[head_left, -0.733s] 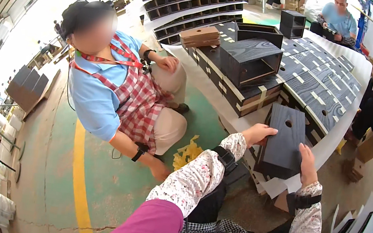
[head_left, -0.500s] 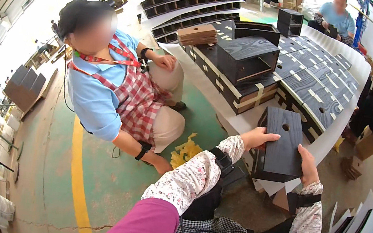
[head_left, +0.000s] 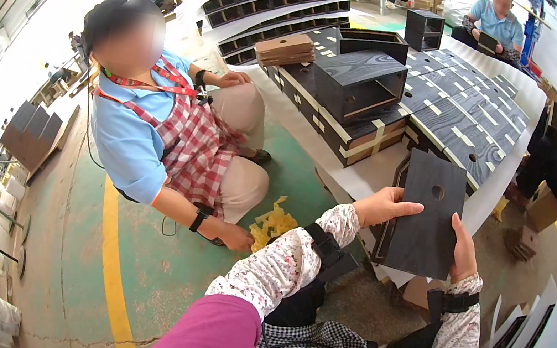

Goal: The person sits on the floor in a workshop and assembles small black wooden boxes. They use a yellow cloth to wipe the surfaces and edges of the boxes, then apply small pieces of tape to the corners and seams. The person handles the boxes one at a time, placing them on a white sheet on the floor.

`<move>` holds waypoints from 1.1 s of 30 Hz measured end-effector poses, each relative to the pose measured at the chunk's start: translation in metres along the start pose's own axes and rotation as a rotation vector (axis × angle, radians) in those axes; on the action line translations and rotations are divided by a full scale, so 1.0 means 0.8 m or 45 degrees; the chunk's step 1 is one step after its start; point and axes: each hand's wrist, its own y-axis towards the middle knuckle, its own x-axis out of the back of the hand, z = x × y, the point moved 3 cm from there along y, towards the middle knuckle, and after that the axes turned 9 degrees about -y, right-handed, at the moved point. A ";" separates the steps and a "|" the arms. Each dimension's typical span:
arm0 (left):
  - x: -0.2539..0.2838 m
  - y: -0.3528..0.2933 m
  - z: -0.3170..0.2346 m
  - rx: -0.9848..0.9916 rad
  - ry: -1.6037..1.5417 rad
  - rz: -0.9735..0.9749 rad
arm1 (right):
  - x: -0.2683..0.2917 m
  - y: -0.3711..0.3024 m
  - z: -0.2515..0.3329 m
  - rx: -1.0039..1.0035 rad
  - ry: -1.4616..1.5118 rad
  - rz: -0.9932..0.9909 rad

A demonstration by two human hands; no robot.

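Observation:
Between my two hands is a dark wood-grain box (head_left: 427, 232), its flat face with a round hole turned up toward me. My left hand (head_left: 387, 207) grips the box's left side, with the thumb lying across the face and the other fingers hidden behind. On the opposite edge, my right hand (head_left: 464, 253) is closed, thumb pointing up along the side; its fingertips are out of sight. The box is tilted and held up off the near edge of a paper-covered table (head_left: 394, 171).
Taped dark boxes (head_left: 464, 115) cover much of the table, with an open-fronted box (head_left: 363, 89) and brown boards (head_left: 286, 49) on top. A co-worker (head_left: 164, 121) crouches at left beside yellow scraps (head_left: 274, 225) on the floor. White-edged panels (head_left: 519, 347) stand at lower right.
The box has tipped so its holed face shows more squarely, and its lower side face has gone from sight. My hands still hold its two sides. The whole view has shifted slightly.

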 end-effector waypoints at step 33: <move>0.057 -0.010 -0.019 -0.390 -0.454 -0.412 | 0.073 -0.096 0.001 0.888 1.231 0.971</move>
